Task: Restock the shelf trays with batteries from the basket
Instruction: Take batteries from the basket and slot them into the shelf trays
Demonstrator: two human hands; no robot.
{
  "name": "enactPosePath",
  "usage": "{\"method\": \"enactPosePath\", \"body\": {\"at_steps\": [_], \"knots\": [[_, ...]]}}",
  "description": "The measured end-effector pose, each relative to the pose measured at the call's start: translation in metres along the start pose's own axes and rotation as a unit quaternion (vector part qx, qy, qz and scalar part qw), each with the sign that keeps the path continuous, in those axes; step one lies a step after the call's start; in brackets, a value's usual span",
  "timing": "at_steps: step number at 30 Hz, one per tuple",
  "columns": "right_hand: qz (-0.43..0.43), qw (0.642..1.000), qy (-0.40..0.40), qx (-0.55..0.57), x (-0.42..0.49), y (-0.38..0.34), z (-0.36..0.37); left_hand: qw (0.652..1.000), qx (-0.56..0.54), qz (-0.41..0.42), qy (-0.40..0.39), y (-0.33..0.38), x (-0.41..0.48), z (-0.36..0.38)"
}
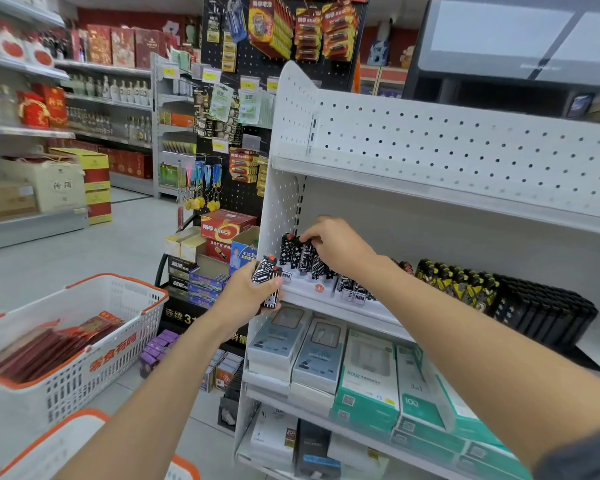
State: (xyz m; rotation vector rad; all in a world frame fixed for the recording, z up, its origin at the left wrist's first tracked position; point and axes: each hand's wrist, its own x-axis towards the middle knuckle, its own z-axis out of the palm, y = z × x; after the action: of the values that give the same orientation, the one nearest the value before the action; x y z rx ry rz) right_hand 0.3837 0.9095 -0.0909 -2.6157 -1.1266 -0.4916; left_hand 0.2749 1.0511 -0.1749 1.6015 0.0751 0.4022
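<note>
Head view: a white shelf unit [465,147] with a perforated back panel is faced, and both bare arms are extended to its middle shelf [371,315].

The left hand [253,289] is closed around a bundle of black-and-white patterned pieces [266,277] with red tops, held just off the front left corner of that shelf. The right hand [336,245] is positioned over the white display tray [317,287] at the shelf's left end. Its thumb and fingertips are pinched on the top of one upright patterned piece [307,259] in the tray's standing row. A second tray [355,297], just beside the first, is partly hidden by the right forearm. Whether the pieces are batteries cannot be told from their look.

Further right on the same shelf, a block of yellow-and-black pieces [458,282] and a block of plain black pieces [541,313] are recorded, standing side by side.

The white basket [125,341] with an orange rim is noted at lower left, well apart from the shelf, and flat red packs [49,344] are seen lying in it. The rim of a second basket [84,419] is visible at the bottom edge.

On the shelf below, grey-blue boxes [284,337] and teal-and-white boxes [368,379] are stacked. Carded battery packs [271,26] are hung on a black pegboard [278,69] behind the unit.
</note>
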Motion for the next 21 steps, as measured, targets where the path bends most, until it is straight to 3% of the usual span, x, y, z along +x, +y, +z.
{"method": "enactPosePath", "body": {"at_steps": [8, 14, 21], "knots": [[0.034, 0.996, 0.021, 0.084, -0.001, 0.000, -0.002, 0.998, 0.065, 0.018, -0.001, -0.003, 0.001, -0.003], [0.052, 0.994, 0.060, 0.070, 0.001, -0.009, 0.010, 0.996, -0.087, -0.005, 0.011, -0.001, 0.000, -0.004], [0.050, 0.994, 0.092, 0.015, 0.001, -0.014, 0.012, 0.993, -0.113, -0.005, 0.035, -0.003, -0.001, -0.007]]}}
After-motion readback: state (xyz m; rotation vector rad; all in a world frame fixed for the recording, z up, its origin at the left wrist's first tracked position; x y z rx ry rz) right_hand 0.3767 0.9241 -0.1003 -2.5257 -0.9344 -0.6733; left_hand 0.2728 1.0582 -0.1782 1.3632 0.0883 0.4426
